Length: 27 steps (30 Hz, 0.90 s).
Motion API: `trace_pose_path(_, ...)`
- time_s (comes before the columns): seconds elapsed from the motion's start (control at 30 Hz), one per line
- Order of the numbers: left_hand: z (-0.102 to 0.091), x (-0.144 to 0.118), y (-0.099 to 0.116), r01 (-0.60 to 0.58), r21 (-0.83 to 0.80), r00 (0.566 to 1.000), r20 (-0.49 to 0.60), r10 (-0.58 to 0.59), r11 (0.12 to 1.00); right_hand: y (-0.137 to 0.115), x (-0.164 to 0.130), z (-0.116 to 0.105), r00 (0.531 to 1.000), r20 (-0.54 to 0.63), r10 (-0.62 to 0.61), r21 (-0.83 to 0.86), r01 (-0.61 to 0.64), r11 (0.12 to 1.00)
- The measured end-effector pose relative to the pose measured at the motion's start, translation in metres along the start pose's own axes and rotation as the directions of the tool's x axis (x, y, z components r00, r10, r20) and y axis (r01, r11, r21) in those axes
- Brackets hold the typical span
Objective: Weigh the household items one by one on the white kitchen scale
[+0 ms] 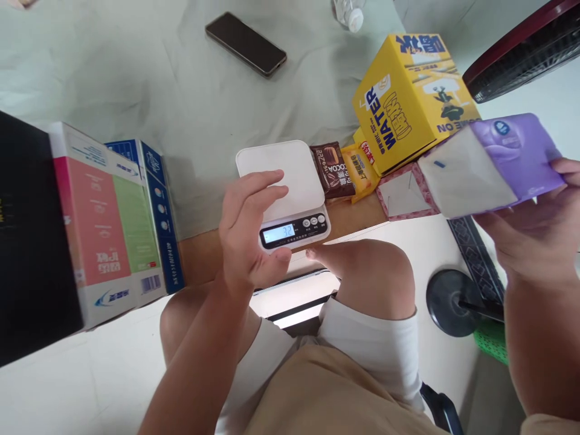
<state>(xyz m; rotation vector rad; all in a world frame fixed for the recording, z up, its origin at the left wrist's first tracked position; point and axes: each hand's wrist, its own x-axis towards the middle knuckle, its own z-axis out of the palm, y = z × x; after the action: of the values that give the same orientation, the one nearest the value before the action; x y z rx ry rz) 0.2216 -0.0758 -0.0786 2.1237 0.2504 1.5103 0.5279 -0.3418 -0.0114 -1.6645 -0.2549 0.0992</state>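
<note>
A white digital kitchen scale (pixel 290 175) lies near the table's front edge, its lit display reading what looks like 32. Over its left side is my left hand (pixel 247 232), fingers curved and apart, holding nothing; whether it touches the scale I cannot tell. At the far right my right hand (pixel 539 226) grips a purple-and-white soft tissue pack (pixel 519 154) from below and the right. Beside the scale lie a brown cocoa snack packet (pixel 333 171) and a yellow snack packet (pixel 362 172). A pink-bordered flat piece (pixel 408 191) with a pale middle sits near the tissue pack.
A yellow box (pixel 408 103) stands at the right, close to a dark-red fan (pixel 525 48). Farther back are a black phone (pixel 246 43) and a clear bottle (pixel 350 14). Several boxes, including a pink-and-green box (pixel 109 217) and a blue box (pixel 161 211), stand at the left.
</note>
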Motion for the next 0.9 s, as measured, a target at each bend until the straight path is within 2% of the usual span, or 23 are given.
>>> trace_pose_path(0.1,-0.001,-0.001,-0.002,-0.019,-0.039,0.999,-0.029,0.018,0.999,0.012,0.007,-0.015,0.999,0.031,-0.031,-0.165,0.036,0.986)
trace_pose_path(0.2,-0.003,-0.002,-0.003,-0.04,-0.057,0.998,-0.041,0.037,0.998,0.042,-0.005,-0.027,0.986,0.089,-0.141,-0.293,0.161,0.942)
trace_pose_path(0.23,-0.004,-0.002,-0.003,-0.036,-0.058,0.999,-0.037,0.034,0.998,0.055,-0.013,-0.028,0.986,0.104,-0.127,-0.297,0.153,0.943)
trace_pose_path(0.3,-0.007,-0.003,-0.001,-0.024,-0.06,1.0,-0.021,0.022,0.998,0.082,-0.026,-0.023,0.986,0.154,-0.056,-0.302,0.101,0.948)
trace_pose_path(0.43,-0.011,-0.003,0.001,0.007,-0.072,1.0,0.011,-0.006,0.997,0.118,-0.033,-0.004,0.982,0.161,-0.099,-0.319,0.147,0.936)
trace_pose_path(0.53,-0.013,-0.003,0.001,0.013,-0.078,1.0,0.01,-0.012,0.997,0.127,-0.025,0.002,0.976,0.152,-0.154,-0.334,0.198,0.922)
trace_pose_path(0.77,-0.008,-0.001,-0.001,0.022,-0.094,1.0,0.017,-0.021,0.995,0.14,-0.006,-0.007,0.969,0.149,-0.2,-0.382,0.242,0.892)
trace_pose_path(0.9,-0.006,-0.001,-0.002,-0.004,-0.074,1.0,0.014,0.005,0.997,0.139,-0.006,-0.009,0.963,0.13,-0.238,-0.381,0.27,0.884)
